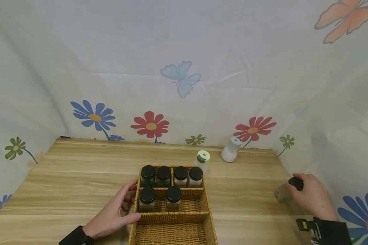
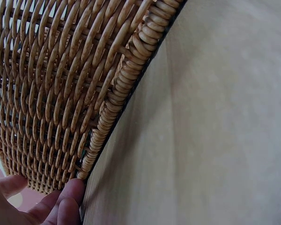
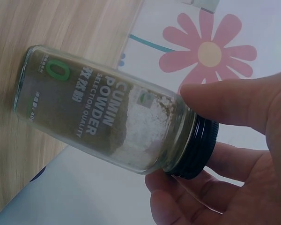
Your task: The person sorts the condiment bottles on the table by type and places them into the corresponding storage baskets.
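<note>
At the right side of the table, my right hand (image 1: 314, 195) grips a jar of cumin powder (image 3: 98, 108) by its black lid (image 3: 196, 145), thumb on one side and fingers on the other. In the head view the jar tilts, its glass body pointing left. My left hand (image 1: 113, 214) rests against the left wall of a wicker basket (image 1: 213, 224), its thumb by the rim; the left wrist view shows fingertips (image 2: 72, 190) touching the weave low down. Several black-lidded spice jars (image 1: 147, 199) stand in the basket's back and middle compartments, while the front compartment shows bare wicker.
Behind the basket stands a clear bottle with a pale green-and-white cap (image 1: 203, 156). Farther back, near the wall, is a white bottle (image 1: 231, 149). Flower-printed cloth (image 1: 110, 85) encloses the wooden table (image 1: 89, 177) at the back and sides.
</note>
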Available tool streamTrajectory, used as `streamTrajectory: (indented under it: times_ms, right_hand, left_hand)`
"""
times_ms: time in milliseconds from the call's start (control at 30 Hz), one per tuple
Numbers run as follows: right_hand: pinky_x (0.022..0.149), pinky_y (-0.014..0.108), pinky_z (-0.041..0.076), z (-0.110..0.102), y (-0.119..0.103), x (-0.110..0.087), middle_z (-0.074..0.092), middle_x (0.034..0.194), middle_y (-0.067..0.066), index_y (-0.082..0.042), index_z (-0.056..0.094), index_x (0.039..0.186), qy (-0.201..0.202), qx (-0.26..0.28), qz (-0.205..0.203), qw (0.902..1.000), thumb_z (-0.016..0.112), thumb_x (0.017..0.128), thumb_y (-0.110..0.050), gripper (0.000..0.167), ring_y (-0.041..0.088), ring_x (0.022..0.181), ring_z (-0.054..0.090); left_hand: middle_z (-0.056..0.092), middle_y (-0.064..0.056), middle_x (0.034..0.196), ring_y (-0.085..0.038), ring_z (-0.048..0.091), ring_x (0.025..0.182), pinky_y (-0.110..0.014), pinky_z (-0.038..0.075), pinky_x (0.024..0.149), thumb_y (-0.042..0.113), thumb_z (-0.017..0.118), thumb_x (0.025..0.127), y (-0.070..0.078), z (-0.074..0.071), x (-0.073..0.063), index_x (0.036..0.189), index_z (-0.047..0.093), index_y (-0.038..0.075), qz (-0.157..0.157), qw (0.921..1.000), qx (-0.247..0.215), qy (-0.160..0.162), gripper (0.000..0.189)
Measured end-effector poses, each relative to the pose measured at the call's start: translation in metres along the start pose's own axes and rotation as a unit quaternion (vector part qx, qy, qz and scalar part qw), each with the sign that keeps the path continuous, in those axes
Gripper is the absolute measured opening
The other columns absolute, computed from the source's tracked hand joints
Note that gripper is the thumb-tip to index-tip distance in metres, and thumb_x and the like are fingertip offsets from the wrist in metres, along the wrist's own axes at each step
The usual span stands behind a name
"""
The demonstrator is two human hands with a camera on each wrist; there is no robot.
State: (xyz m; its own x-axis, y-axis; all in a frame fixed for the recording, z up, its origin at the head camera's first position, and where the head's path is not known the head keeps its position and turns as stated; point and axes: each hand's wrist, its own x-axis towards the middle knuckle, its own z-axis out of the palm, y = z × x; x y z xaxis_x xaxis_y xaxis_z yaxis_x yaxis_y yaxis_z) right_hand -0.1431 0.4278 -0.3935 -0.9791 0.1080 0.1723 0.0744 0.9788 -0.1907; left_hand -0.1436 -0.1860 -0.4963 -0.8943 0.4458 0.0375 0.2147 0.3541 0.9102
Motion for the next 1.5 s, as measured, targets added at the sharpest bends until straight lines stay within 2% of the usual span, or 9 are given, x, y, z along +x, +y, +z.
streamTrajectory:
  times_ms: [300, 567, 833, 933, 1033, 1200, 1500]
  right_hand:
    - [0.075, 0.062, 0.047, -0.001, -0.013, -0.003, 0.058, 0.108, 0.039, 0.016, 0.06, 0.123, 0.017, 0.0, 0.001, 0.9999, 0.076, 0.085, -0.017, 0.052, 0.054, 0.095, 0.059]
    - [0.075, 0.061, 0.048, -0.003, -0.029, -0.008, 0.06, 0.108, 0.036, 0.014, 0.061, 0.123, 0.037, 0.008, -0.015, 0.9992, 0.079, 0.083, -0.017, 0.053, 0.051, 0.094, 0.06]
    - [0.079, 0.063, 0.048, -0.007, -0.062, -0.014, 0.061, 0.116, 0.035, 0.01, 0.063, 0.124, 0.069, 0.028, -0.051, 0.9959, 0.082, 0.083, -0.019, 0.054, 0.051, 0.101, 0.06]
    - [0.075, 0.059, 0.05, -0.012, -0.078, -0.016, 0.062, 0.114, 0.032, 0.007, 0.063, 0.125, 0.083, 0.033, -0.067, 0.9938, 0.082, 0.083, -0.019, 0.053, 0.045, 0.095, 0.062]
    - [0.069, 0.051, 0.05, -0.017, -0.093, -0.017, 0.065, 0.11, 0.028, 0.006, 0.065, 0.124, 0.101, 0.04, -0.092, 0.9898, 0.084, 0.082, -0.019, 0.052, 0.037, 0.084, 0.063]
    - [0.065, 0.04, 0.046, -0.022, -0.115, -0.02, 0.068, 0.109, 0.022, 0.002, 0.067, 0.123, 0.124, 0.058, -0.124, 0.9828, 0.087, 0.079, -0.019, 0.053, 0.028, 0.079, 0.06]
    - [0.065, 0.032, 0.045, -0.023, -0.148, -0.027, 0.07, 0.101, 0.01, -0.004, 0.07, 0.119, 0.183, 0.094, -0.193, 0.9592, 0.091, 0.072, -0.014, 0.052, 0.017, 0.073, 0.057]
  left_hand:
    - [0.044, -0.012, 0.151, -0.017, 0.056, 0.107, -0.03, 0.048, 0.083, 0.03, 0.07, 0.095, 0.001, 0.0, 0.0, 0.161, 0.018, 0.03, 0.001, 1.0, -0.004, -0.003, 0.084]
    - [0.045, -0.011, 0.149, -0.017, 0.056, 0.106, -0.03, 0.049, 0.082, 0.031, 0.071, 0.095, 0.0, 0.0, 0.001, 0.161, 0.018, 0.031, -0.002, 1.0, -0.001, -0.002, 0.085]
    - [0.043, -0.01, 0.151, -0.016, 0.056, 0.105, -0.03, 0.048, 0.082, 0.032, 0.07, 0.096, 0.0, 0.001, 0.0, 0.161, 0.017, 0.031, -0.01, 0.9999, 0.006, 0.001, 0.084]
    - [0.043, -0.009, 0.152, -0.016, 0.056, 0.106, -0.03, 0.047, 0.083, 0.032, 0.07, 0.096, 0.0, 0.001, 0.0, 0.161, 0.017, 0.031, -0.013, 0.9999, 0.005, 0.001, 0.084]
    - [0.042, -0.007, 0.153, -0.016, 0.056, 0.106, -0.03, 0.048, 0.083, 0.033, 0.07, 0.096, 0.001, 0.001, 0.0, 0.161, 0.016, 0.033, -0.019, 0.9998, 0.002, 0.0, 0.084]
    - [0.041, -0.007, 0.154, -0.016, 0.056, 0.108, -0.03, 0.048, 0.084, 0.032, 0.069, 0.097, 0.003, 0.001, 0.0, 0.16, 0.017, 0.034, -0.021, 0.9998, -0.001, -0.002, 0.082]
    - [0.04, -0.006, 0.155, -0.016, 0.056, 0.109, -0.03, 0.048, 0.086, 0.032, 0.068, 0.098, 0.004, 0.002, -0.002, 0.16, 0.016, 0.037, -0.018, 0.9998, -0.007, -0.005, 0.081]
